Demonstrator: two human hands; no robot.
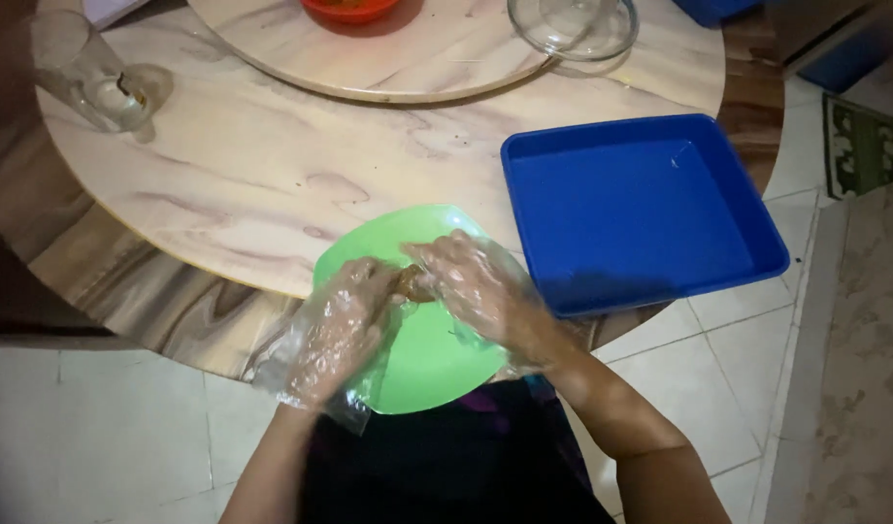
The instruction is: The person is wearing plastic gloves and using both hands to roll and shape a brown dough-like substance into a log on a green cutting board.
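1. Both hands wear loose clear plastic gloves and meet over the green plate [422, 364] at the tabletop's near edge.
2. Left hand [340, 325] has its fingers curled around a small brown lump of food [411, 282], holding its left end.
3. Right hand [476, 286] closes over the same lump from the right, fingers pressed on it.
4. Just right of the plate, a blue square tray [645, 209] overhangs the near-right edge.
5. Far left, a clear glass [87, 82]; at the far edge, a glass lid [573, 27].
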